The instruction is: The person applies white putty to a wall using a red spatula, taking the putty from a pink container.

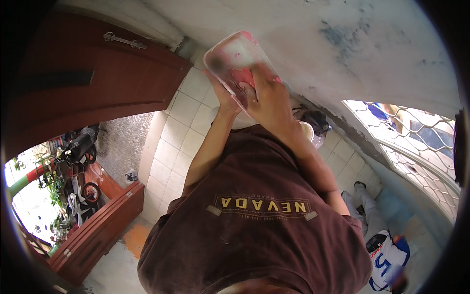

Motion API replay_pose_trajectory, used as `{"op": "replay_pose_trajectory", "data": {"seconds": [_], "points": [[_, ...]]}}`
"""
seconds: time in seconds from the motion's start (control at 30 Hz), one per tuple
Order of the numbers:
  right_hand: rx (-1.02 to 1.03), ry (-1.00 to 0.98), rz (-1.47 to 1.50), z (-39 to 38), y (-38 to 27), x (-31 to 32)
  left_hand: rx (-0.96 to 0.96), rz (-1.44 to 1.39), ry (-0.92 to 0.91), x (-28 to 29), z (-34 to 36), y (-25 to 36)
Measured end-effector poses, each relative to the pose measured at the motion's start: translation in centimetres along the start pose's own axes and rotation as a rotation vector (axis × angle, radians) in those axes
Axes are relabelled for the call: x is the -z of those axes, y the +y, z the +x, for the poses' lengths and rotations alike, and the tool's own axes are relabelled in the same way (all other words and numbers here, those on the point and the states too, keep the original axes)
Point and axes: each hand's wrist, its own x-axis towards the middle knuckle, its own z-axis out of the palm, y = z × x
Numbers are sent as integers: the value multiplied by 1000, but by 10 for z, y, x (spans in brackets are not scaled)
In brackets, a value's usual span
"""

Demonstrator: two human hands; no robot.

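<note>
A shallow rectangular container (223, 55), smeared with white and pink, is tilted in front of my chest at the upper middle. My left hand (226, 98) grips it along its left lower side, with most of its fingers hidden underneath. Over the near end bends my right hand (269, 100), its fingers curled against the pink-smeared inside. Whatever those fingers hold, if anything, is hidden by the hand and blurred. Pink spots mark the container's far edge and the area by my right knuckles.
The patchy pale wall (313, 44) rises just ahead. A reddish-brown door (122, 63) is at left, with motorcycles (81, 147) outside. A pale bucket (306, 131) and a dark bag (316, 120) stand right. Beyond are a grilled window (416, 142) and another person (384, 255).
</note>
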Motion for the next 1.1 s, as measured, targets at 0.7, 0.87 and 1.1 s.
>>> {"op": "replay_pose_trajectory", "data": {"seconds": [0.7,0.87,1.1], "points": [[-837,522,1616,52,52,-6,422,-267,58,102,79,13],[-946,509,1752,78,81,-41,397,-230,88,133,87,20],[-756,500,1993,118,89,-46,334,-298,98,123,80,17]]}}
